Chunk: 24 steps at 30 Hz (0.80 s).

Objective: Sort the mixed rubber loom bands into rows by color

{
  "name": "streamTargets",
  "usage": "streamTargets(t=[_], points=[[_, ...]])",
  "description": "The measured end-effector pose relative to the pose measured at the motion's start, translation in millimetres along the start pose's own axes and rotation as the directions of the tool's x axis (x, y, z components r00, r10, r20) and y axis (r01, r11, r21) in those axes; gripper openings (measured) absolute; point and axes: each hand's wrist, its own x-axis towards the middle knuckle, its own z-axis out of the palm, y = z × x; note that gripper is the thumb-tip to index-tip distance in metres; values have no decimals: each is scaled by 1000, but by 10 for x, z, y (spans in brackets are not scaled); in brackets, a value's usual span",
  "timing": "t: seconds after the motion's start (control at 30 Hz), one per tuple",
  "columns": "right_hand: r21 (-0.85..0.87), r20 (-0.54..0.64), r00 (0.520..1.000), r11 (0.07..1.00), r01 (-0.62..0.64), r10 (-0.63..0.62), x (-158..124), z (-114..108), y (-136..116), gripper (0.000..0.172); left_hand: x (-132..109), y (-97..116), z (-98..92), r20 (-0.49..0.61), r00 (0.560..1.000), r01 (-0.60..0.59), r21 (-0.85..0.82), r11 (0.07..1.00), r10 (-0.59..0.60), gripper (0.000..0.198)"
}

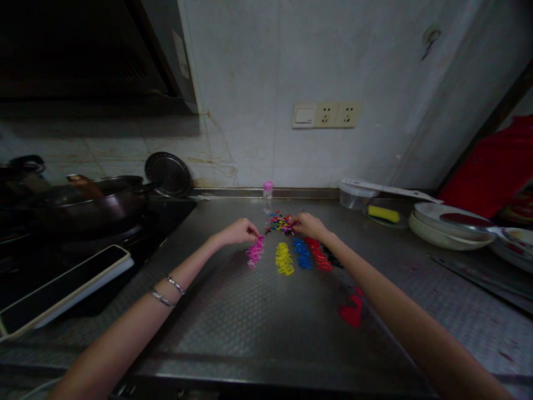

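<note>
Pink bands [254,255] at left hand [241,231], mixed pile [280,224] at right hand [310,226]

One pale wall [245,66] (brown-streaked low down), one switch-and-socket panel [327,115] above the metal counter [233,322]'s back edge, one dark range hood [83,50] beyond its left edge, dim light.

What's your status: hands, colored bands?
Left hand at pink row, right hand at mixed pile; grips unclear. Yellow row, blue row, red row laid out. Right forearm partly hides black row.
</note>
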Motion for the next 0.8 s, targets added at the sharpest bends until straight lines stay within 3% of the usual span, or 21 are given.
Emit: streamTargets(t=[0.53,0.8], points=[[155,-121,991,985,69,-51,-110,-254,156,22,102,-276,5,-159,986,46,-1,999,-45,26],[184,-134,991,982,30,-5,-306,-287,617,23,199,-239,29,-193,979,74,29,997,-67,27]])
